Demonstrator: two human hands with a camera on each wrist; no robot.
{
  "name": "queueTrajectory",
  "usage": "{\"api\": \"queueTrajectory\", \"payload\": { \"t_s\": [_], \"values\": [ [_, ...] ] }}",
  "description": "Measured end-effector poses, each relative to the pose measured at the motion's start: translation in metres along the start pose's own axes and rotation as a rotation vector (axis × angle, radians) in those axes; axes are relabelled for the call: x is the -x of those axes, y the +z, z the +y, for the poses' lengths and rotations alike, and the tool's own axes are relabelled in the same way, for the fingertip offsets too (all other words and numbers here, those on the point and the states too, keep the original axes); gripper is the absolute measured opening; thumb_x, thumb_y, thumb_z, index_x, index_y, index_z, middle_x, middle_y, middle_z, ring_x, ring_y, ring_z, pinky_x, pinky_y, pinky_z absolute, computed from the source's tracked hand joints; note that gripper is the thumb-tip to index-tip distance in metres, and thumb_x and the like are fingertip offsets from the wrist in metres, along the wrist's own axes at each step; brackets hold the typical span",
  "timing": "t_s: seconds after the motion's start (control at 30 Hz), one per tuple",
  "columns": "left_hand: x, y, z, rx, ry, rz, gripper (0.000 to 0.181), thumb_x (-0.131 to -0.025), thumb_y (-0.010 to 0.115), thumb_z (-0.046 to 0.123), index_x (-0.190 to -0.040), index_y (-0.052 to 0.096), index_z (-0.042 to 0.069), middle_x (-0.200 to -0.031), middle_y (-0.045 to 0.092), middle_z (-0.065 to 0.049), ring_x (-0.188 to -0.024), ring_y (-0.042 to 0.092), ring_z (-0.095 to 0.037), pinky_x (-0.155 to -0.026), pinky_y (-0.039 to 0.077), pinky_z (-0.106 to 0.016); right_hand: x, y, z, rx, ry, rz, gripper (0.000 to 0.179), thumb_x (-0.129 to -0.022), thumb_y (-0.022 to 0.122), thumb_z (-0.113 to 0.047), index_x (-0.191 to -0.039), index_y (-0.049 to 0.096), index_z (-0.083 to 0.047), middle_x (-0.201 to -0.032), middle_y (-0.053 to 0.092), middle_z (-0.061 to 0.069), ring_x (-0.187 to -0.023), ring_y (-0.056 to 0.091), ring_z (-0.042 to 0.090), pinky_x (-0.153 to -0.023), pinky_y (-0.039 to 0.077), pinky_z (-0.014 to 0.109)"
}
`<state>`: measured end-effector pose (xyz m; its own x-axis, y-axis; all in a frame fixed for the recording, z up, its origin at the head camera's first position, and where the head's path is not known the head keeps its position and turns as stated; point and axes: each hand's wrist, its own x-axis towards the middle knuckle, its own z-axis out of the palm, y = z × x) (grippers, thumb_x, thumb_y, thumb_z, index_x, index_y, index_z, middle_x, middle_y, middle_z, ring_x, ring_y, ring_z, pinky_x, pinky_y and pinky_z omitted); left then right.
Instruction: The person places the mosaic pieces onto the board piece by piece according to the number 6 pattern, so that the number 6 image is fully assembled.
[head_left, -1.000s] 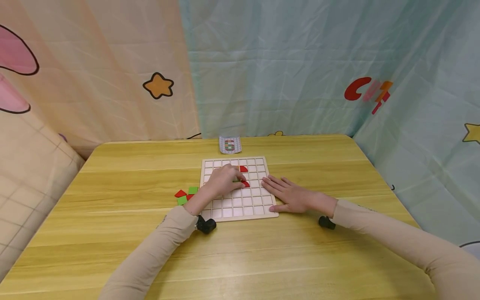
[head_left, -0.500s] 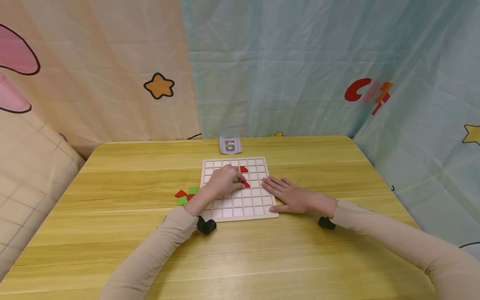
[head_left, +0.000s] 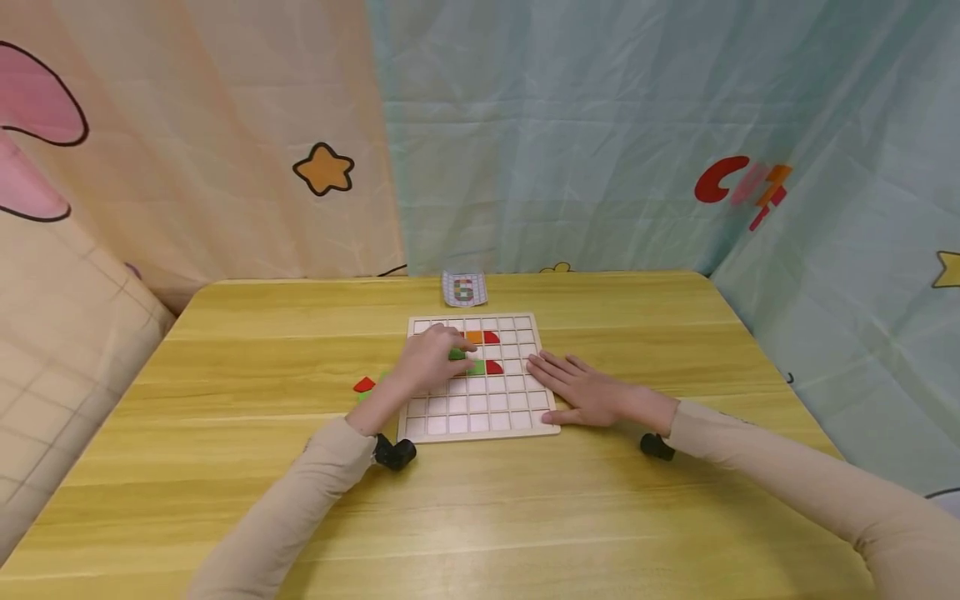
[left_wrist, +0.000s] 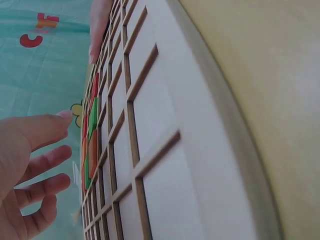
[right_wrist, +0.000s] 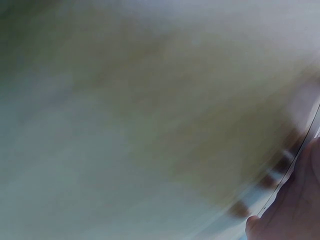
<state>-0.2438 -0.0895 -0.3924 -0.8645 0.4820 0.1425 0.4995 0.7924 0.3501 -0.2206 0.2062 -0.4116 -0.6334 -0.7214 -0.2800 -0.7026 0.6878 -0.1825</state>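
A white grid board [head_left: 477,404] with a pale wooden frame lies on the table. Set in its cells are a red rounded tile [head_left: 493,367] beside a green tile [head_left: 477,367], and farther back an orange tile [head_left: 474,337] beside another red rounded tile [head_left: 492,337]. My left hand [head_left: 427,358] hovers over the board's left part and hides several cells. The left wrist view shows its loosely bent fingers [left_wrist: 47,159] apart, holding nothing. My right hand [head_left: 588,394] lies flat, fingers spread, with fingertips and thumb on the board's right edge.
Left of the board lie a loose red tile [head_left: 364,384] and green tiles [head_left: 365,397], partly covered by the left wrist. Behind the board, a small card [head_left: 464,290] carries a printed coloured figure on a grid. Printed curtains [head_left: 585,167] rise past the table's [head_left: 262,350] far edge.
My left hand has drawn back leftward off the front red rounded tile, and its fingers have spread apart. The green and orange tiles now show more fully. The right hand stays on the board's edge.
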Motion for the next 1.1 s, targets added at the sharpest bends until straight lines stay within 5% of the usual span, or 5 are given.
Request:
{"api": "queueTrajectory", "payload": {
  "t_s": [0.23, 0.5, 0.9, 1.1],
  "values": [
    [0.015, -0.017, -0.017, 0.096, -0.065, 0.040, 0.027, -0.086, 0.072, 0.028, -0.108, 0.075, 0.014, -0.108, 0.071, -0.005, -0.101, 0.060, -0.023, -0.077, 0.050, -0.037, -0.001, 0.001, 0.002, 0.011, -0.009, 0.013, 0.083, -0.096, 0.037, -0.060, -0.156, 0.000, -0.015, -0.164, -0.004, 0.003, -0.151, -0.003, 0.025, -0.119, 0.008, 0.053],
    [0.037, -0.032, -0.036, 0.096, -0.124, 0.077, 0.027, -0.086, 0.071, 0.026, -0.110, 0.074, 0.012, -0.102, 0.072, -0.006, -0.088, 0.059, -0.022, -0.066, 0.047, -0.030, 0.000, -0.001, -0.001, 0.006, -0.011, 0.002, 0.084, -0.096, 0.036, -0.061, -0.155, 0.000, -0.015, -0.163, -0.004, 0.003, -0.151, -0.004, 0.024, -0.119, 0.008, 0.053],
    [0.064, -0.037, -0.059, 0.101, -0.171, 0.081, 0.030, -0.084, 0.073, 0.025, -0.109, 0.073, 0.009, -0.108, 0.071, -0.009, -0.094, 0.062, -0.026, -0.075, 0.050, -0.040, 0.002, -0.003, -0.001, -0.010, -0.013, 0.020, 0.083, -0.097, 0.039, -0.058, -0.156, 0.002, -0.013, -0.163, -0.001, 0.006, -0.151, -0.001, 0.027, -0.118, 0.009, 0.055],
    [0.073, -0.035, -0.064, 0.079, -0.202, 0.070, 0.032, -0.082, 0.076, 0.028, -0.109, 0.074, 0.011, -0.107, 0.072, -0.008, -0.091, 0.063, -0.023, -0.070, 0.049, -0.035, 0.003, -0.005, -0.004, -0.015, -0.005, 0.008, 0.083, -0.097, 0.038, -0.059, -0.156, 0.001, -0.014, -0.163, -0.003, 0.004, -0.151, -0.003, 0.025, -0.119, 0.008, 0.054]
  ]
}}
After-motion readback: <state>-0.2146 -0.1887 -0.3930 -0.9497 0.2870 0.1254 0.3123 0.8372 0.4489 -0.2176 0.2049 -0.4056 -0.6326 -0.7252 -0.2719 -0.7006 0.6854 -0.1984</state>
